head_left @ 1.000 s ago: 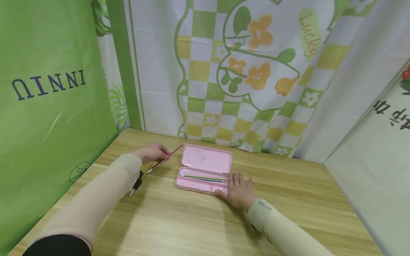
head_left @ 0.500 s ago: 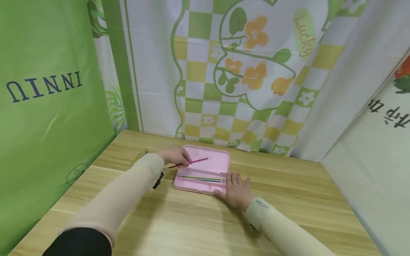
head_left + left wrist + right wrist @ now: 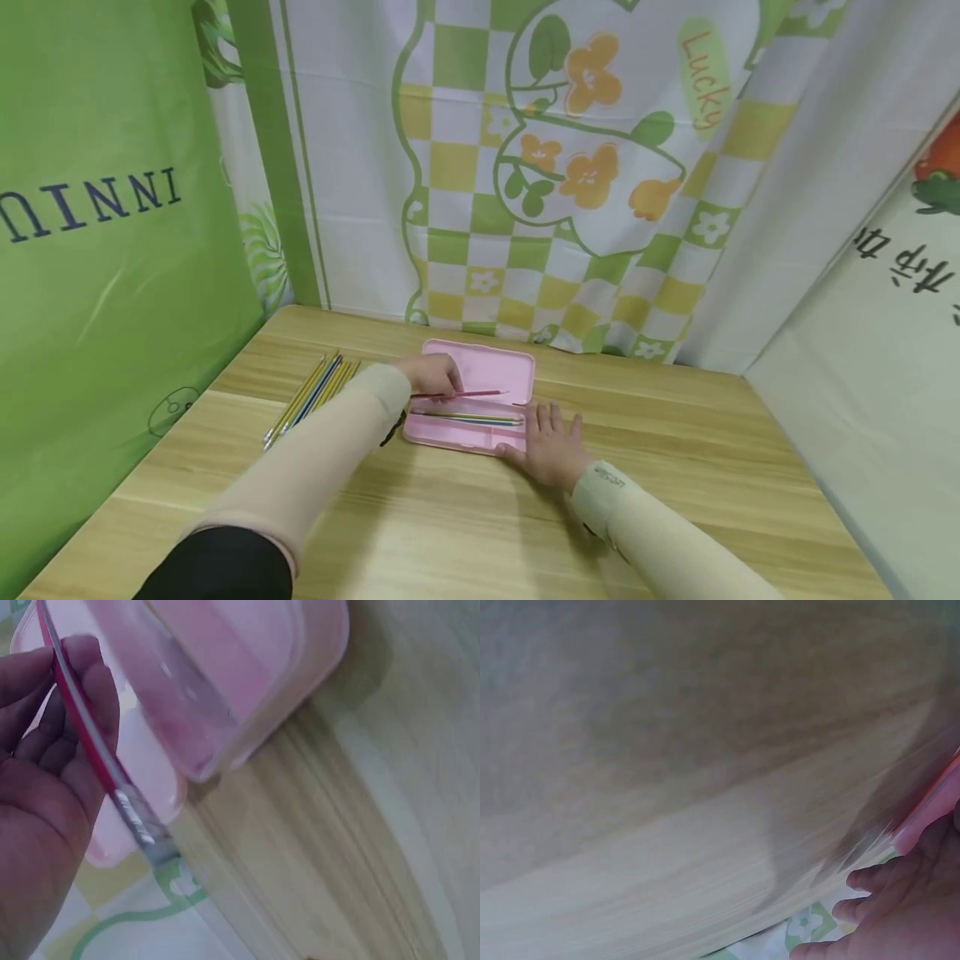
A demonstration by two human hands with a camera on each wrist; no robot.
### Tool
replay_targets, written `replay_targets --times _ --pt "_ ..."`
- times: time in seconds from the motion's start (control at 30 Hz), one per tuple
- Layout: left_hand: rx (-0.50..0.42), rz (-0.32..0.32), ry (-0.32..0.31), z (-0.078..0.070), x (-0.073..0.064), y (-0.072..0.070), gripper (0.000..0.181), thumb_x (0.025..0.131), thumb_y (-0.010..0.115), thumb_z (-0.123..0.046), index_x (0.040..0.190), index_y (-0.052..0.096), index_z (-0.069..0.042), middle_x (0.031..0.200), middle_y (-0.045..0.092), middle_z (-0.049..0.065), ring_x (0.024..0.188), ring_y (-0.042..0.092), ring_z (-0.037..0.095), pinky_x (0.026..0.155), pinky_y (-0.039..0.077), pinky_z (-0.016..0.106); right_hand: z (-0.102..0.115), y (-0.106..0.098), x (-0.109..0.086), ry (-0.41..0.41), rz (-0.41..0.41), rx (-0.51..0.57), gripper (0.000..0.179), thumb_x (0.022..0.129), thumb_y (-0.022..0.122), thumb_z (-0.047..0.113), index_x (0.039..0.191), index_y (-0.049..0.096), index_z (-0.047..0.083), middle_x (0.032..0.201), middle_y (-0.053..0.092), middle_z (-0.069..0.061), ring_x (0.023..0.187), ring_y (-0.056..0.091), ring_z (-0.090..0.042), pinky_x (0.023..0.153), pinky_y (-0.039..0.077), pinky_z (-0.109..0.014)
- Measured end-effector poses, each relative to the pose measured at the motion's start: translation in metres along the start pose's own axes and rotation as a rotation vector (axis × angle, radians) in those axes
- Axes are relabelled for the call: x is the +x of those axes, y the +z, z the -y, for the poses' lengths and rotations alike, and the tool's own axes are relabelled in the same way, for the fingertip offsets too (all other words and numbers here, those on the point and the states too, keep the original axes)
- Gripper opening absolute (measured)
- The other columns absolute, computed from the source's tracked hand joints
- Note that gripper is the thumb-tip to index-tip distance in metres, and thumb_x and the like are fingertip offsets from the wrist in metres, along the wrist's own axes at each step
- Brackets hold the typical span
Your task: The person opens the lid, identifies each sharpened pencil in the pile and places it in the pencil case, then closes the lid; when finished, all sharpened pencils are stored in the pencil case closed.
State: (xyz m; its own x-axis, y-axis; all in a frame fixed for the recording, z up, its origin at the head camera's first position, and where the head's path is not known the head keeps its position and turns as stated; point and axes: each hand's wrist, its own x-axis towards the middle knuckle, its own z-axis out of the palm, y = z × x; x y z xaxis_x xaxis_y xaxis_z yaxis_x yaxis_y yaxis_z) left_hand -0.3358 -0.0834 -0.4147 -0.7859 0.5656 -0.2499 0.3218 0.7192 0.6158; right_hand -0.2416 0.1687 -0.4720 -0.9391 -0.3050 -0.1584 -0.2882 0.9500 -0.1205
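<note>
An open pink pencil case [image 3: 450, 433] lies on the table, its lid [image 3: 498, 367] tipped back toward the curtain. Over the case my left hand [image 3: 437, 374] pinches a red pencil [image 3: 480, 392] between thumb and fingers. The left wrist view gives a close look at the red pencil [image 3: 90, 742] and its silver ferrule end. Inside the case's long compartment rest yellow-green and blue pencils [image 3: 480, 419]. My right hand [image 3: 555, 450], fingers spread, rests against the case's right end; in the right wrist view the fingers [image 3: 874, 879] are straight beside the pink edge [image 3: 922, 817].
To the left, several yellow and blue pencils [image 3: 311, 392] lie side by side on the wooden table [image 3: 420, 517], partly behind my left forearm. A printed curtain [image 3: 480, 250] hangs along the back edge, and a green sheet [image 3: 112, 250] borders the left side.
My left hand has carried the red pencil rightward from beside the loose pencils to above the case. More of the loose pencils now show. My right hand has stayed at the case's end.
</note>
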Motion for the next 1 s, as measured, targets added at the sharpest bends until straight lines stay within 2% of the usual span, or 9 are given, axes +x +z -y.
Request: replay_targets --times 0.1,0.2,0.33,0.6,0.8,0.9,1.0 --pt "0.082 -0.028 0.013 -0.001 0.003 0.007 0.024 0.089 0.063 0.007 0.107 0.077 0.002 0.091 0.073 0.006 0.077 0.062 0.013 0.075 0.054 0.027 0.002 -0.003 -0.001 0.003 0.005 0.009 0.104 0.099 0.037 0.074 0.16 0.018 -0.007 0.164 0.02 -0.032 0.152 0.011 -0.05 0.115 0.0 -0.075" --pt "0.141 -0.048 0.042 -0.002 0.008 0.015 0.023 0.089 0.063 0.007 0.105 0.078 0.0 0.099 0.074 0.007 0.09 0.065 0.017 0.085 0.056 0.031 0.002 -0.003 -0.001 0.006 0.007 0.004 0.102 0.1 0.038 0.072 0.16 0.019 -0.007 0.164 0.021 -0.032 0.152 0.012 -0.05 0.115 0.002 -0.075" --pt "0.2 -0.062 0.091 -0.003 0.014 0.023 0.021 0.088 0.064 0.006 0.102 0.078 -0.002 0.102 0.075 0.007 0.103 0.067 0.023 0.094 0.055 0.037 0.002 -0.002 0.0 0.0 -0.003 -0.013 0.101 0.1 0.038 0.073 0.16 0.021 -0.007 0.163 0.024 -0.032 0.151 0.015 -0.05 0.114 0.004 -0.077" --pt "0.258 -0.135 0.115 -0.001 0.02 0.031 0.02 0.086 0.063 0.007 0.09 0.077 -0.006 0.095 0.074 0.006 0.099 0.068 0.025 0.094 0.054 0.038 0.002 0.003 0.002 0.003 -0.003 -0.031 0.102 0.1 0.037 0.074 0.16 0.02 -0.006 0.163 0.023 -0.03 0.152 0.014 -0.049 0.115 0.004 -0.076" --pt "0.224 -0.176 0.129 0.004 0.016 0.028 0.021 0.088 0.06 0.007 0.095 0.077 -0.003 0.101 0.074 0.009 0.105 0.067 0.028 0.096 0.054 0.041 0.002 0.004 0.003 0.004 0.007 -0.023 0.103 0.099 0.035 0.075 0.16 0.019 -0.007 0.164 0.022 -0.03 0.152 0.013 -0.049 0.115 0.003 -0.075" --pt "0.166 -0.208 0.104 0.007 0.01 0.021 0.022 0.089 0.058 0.007 0.099 0.076 -0.001 0.104 0.073 0.01 0.106 0.066 0.029 0.097 0.054 0.042 0.002 0.001 0.001 0.01 0.01 -0.017 0.103 0.1 0.036 0.074 0.16 0.019 -0.007 0.164 0.021 -0.03 0.152 0.012 -0.049 0.115 0.002 -0.075" --pt "0.093 -0.224 0.084 0.017 0.002 0.012 0.02 0.09 0.059 0.006 0.101 0.075 0.001 0.105 0.072 0.012 0.104 0.066 0.029 0.095 0.054 0.041 0.002 -0.001 0.0 0.016 0.025 -0.023 0.102 0.1 0.036 0.073 0.161 0.017 -0.007 0.165 0.019 -0.029 0.153 0.01 -0.048 0.116 0.0 -0.074"
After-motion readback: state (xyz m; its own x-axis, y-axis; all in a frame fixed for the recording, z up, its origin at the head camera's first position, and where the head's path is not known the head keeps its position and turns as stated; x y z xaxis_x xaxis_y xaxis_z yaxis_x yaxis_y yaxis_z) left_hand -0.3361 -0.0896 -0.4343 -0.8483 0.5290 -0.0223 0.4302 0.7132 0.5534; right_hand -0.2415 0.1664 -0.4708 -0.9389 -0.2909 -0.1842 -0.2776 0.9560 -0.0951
